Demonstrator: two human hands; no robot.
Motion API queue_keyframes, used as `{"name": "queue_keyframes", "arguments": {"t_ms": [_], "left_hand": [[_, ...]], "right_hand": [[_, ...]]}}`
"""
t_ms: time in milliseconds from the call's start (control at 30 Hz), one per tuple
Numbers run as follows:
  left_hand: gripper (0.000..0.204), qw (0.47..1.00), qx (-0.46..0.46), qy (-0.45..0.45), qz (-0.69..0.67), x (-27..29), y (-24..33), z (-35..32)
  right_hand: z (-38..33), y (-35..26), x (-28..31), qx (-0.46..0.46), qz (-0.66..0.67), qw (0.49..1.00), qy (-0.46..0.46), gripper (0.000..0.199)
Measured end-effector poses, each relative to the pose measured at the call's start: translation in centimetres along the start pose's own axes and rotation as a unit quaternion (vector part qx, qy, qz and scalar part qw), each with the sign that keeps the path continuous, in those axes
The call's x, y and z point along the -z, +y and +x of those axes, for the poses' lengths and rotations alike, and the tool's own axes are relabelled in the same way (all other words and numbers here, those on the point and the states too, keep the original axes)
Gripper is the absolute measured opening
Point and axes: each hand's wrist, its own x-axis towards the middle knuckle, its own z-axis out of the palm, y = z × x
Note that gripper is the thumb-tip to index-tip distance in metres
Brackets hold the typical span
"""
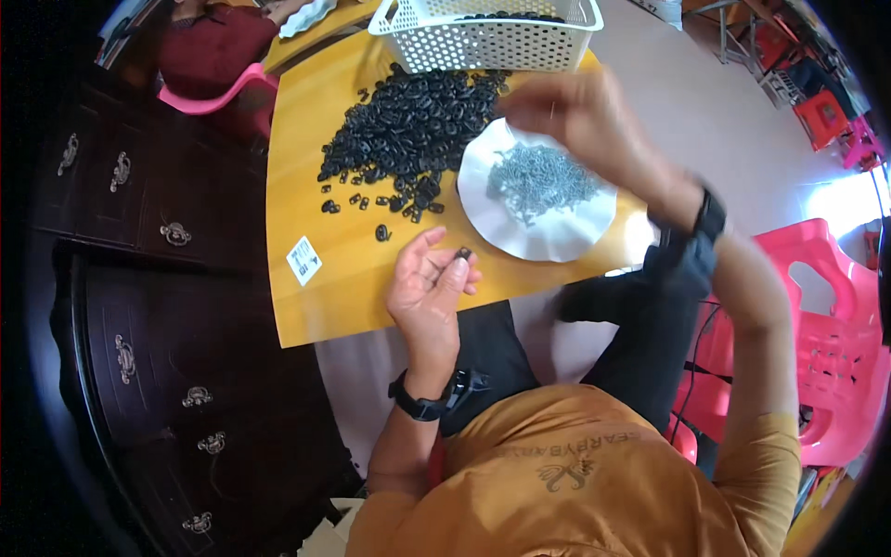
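Note:
Near the table's front edge, my left hand (430, 281) pinches a small black plastic piece (463, 252) between thumb and fingers. My right hand (575, 113) is raised over the back of a white wavy-rimmed plate (483, 218), between it and the black pile. Motion smears its fingers, so whether they hold anything is unclear. Heaped on the plate are many small silvery screws (543, 181). Left of the plate spreads a large pile of similar black plastic pieces (408, 125), with a few strays toward the near side, one (381, 233) close to my left hand.
A white perforated basket (483, 46) with black pieces inside stands at the yellow table's (316, 316) far edge. A white card (303, 260) lies at the left. Dark drawers (139, 278) flank the left side; a pink chair (817, 343) is at the right. Another person (218, 51) sits far left.

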Motion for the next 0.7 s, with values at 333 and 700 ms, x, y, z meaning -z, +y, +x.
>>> {"name": "queue_keyframes", "arguments": {"t_ms": [333, 700], "left_hand": [[0.024, 0.996, -0.010, -0.072, 0.043, -1.7, 1.2, -2.1], [0.018, 0.988, 0.068, -0.102, -0.097, -2.6, 0.5, -3.0]], "right_hand": [[-11.1, -2.5, -5.6, -0.170, 0.212, 0.962, 0.004, 0.010], [-13.3, -4.5, -6.5, -0.270, 0.451, 0.842, 0.125, 0.012]]}}
